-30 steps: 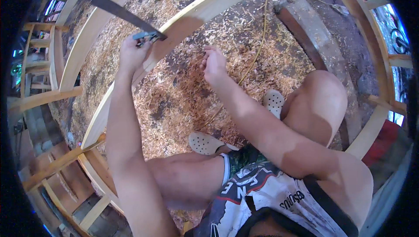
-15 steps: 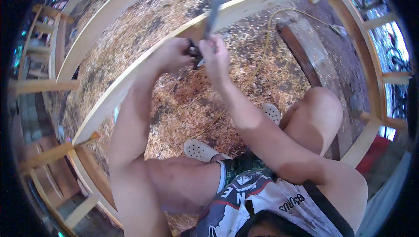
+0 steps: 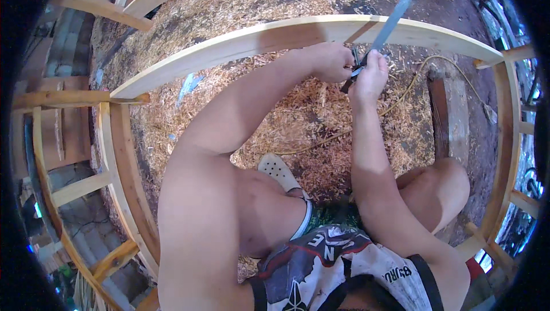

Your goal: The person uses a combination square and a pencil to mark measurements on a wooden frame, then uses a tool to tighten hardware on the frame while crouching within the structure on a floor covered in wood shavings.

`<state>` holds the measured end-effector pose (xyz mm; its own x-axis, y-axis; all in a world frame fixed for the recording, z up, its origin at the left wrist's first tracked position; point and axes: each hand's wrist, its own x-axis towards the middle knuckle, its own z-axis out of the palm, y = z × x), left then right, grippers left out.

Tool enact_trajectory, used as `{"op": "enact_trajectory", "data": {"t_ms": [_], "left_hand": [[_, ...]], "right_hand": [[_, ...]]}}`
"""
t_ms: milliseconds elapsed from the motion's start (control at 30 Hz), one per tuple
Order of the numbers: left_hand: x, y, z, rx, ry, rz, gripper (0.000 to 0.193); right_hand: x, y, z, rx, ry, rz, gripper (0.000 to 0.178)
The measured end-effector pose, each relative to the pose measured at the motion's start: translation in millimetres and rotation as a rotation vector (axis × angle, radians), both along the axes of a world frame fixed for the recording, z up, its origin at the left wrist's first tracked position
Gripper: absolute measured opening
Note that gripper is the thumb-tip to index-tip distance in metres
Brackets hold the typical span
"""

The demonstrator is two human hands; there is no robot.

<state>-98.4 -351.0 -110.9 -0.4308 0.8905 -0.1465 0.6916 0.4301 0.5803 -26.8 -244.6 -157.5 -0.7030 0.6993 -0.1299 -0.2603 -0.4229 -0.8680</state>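
Note:
In front of me I hold what looks like a combination square (image 3: pixel 392 21), with a flat grey metal blade and a dark head. My right hand (image 3: pixel 371 79) grips it low on the blade, thumb and fingers pressed against the metal. Curled fingers of my left hand (image 3: pixel 332 61) close on the dark head from the other side; its fingertips are partly hidden. The blade points up and to the right, overlapping a long pale wooden board (image 3: pixel 223 46) in view. Whether the blade touches the board, I cannot tell.
Wood shavings (image 3: pixel 286 116) cover the ground. A yellow cord (image 3: pixel 409 84) snakes across them near a thick timber block (image 3: pixel 450 110) at right. Wooden frames stand at left (image 3: pixel 123 162) and right (image 3: pixel 504 139). My foot wears a pale clog (image 3: pixel 278 170).
My view has shifted, so board and frames sit differently. Both hands, still together on the square, appear farther right. The blade has gone from nearly upright to leaning right.

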Motion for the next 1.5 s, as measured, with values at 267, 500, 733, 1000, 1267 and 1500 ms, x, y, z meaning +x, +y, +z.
{"op": "enact_trajectory", "data": {"t_ms": [267, 500, 733, 1000, 1267, 1500], "left_hand": [[0.3, 0.5, 3.4, -0.015, -0.049, -0.014, 0.023], [-4.8, -3.6, -2.0, -0.041, -0.014, -0.043, 0.019], [-4.1, -11.7, -14.6, -0.021, 0.008, 0.054, 0.028], [-4.9, -12.0, -18.8, -0.005, 0.01, 0.029, 0.024], [6.5, 5.2, 26.3, 0.114, -0.176, 0.285, 0.013], [-19.5, -60.7, 134.8, 0.03, 0.055, 0.684, 0.014]], "right_hand": [[0.8, 3.0, -5.5, -0.008, -0.044, 0.014, 0.019], [-0.8, -1.4, -0.7, -0.045, -0.037, 0.032, 0.018], [1.8, -4.8, 1.6, -0.034, -0.084, 0.109, 0.02], [-0.5, -4.5, 0.8, -0.125, -0.063, 0.112, 0.019], [-0.6, 31.1, 27.3, -0.001, -0.109, 0.12, 0.021], [-14.9, 86.0, 53.4, -0.264, 0.566, -0.079, 0.049]]}}
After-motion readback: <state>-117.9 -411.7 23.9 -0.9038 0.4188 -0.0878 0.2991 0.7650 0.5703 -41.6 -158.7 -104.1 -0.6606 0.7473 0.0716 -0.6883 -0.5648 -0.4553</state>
